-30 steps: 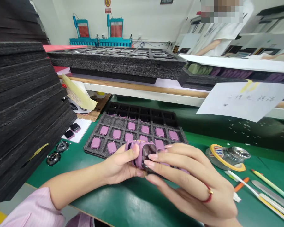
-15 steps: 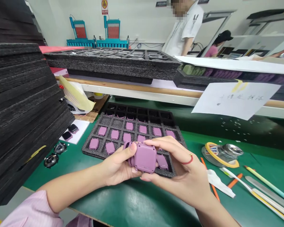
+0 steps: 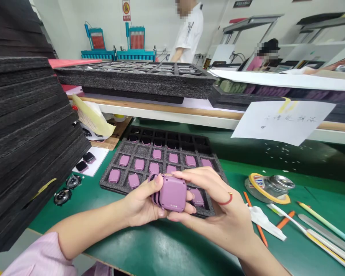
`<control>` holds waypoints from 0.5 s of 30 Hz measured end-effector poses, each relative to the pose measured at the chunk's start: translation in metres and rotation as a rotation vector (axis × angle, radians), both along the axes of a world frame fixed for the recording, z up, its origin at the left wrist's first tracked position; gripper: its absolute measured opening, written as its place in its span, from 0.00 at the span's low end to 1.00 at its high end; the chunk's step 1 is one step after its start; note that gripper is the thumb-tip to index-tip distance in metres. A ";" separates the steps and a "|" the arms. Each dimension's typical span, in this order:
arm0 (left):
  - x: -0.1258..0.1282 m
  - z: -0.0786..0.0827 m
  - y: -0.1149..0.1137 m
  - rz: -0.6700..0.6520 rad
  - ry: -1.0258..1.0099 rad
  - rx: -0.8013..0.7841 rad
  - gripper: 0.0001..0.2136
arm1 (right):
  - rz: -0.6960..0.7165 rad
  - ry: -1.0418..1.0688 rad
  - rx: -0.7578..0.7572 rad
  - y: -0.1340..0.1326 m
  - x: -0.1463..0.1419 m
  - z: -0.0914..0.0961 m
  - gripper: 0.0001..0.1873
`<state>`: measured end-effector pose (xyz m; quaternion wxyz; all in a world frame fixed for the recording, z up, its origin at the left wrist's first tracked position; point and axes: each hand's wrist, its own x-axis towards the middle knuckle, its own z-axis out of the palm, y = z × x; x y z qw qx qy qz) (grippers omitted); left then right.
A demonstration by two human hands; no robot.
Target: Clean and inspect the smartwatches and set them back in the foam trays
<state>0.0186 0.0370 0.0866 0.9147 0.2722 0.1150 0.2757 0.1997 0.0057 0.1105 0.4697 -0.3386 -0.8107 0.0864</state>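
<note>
Matt plastic case [image 3: 170, 194], rough foam tray [image 3: 105, 185]

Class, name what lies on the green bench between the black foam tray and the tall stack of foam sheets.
The head view shows a white card bearing two small dark square devices, and beside it two round metal discs.

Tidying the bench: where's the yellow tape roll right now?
In the head view, the tape roll lies at right on the green mat, against a metal container, beyond the right hand.
</note>
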 end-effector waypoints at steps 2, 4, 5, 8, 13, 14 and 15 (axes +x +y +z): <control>0.000 0.000 0.000 -0.001 0.004 -0.001 0.28 | -0.001 -0.007 0.005 0.000 0.000 -0.001 0.29; 0.000 -0.001 0.000 0.010 0.015 0.000 0.28 | -0.003 -0.015 0.008 0.000 0.001 -0.001 0.30; -0.001 -0.001 0.000 0.012 0.020 -0.001 0.28 | -0.004 -0.019 0.009 0.000 0.001 -0.001 0.30; -0.001 -0.002 -0.001 0.010 0.036 -0.008 0.28 | -0.008 -0.028 0.011 0.001 0.002 -0.002 0.30; -0.002 -0.004 0.000 0.005 0.061 -0.005 0.29 | -0.010 -0.036 0.004 0.002 0.003 -0.003 0.31; -0.002 -0.004 0.000 0.003 0.063 -0.001 0.29 | -0.009 -0.038 0.003 0.002 0.003 -0.003 0.31; -0.002 -0.004 0.000 0.002 0.066 0.003 0.29 | -0.007 -0.038 0.004 0.002 0.003 -0.003 0.31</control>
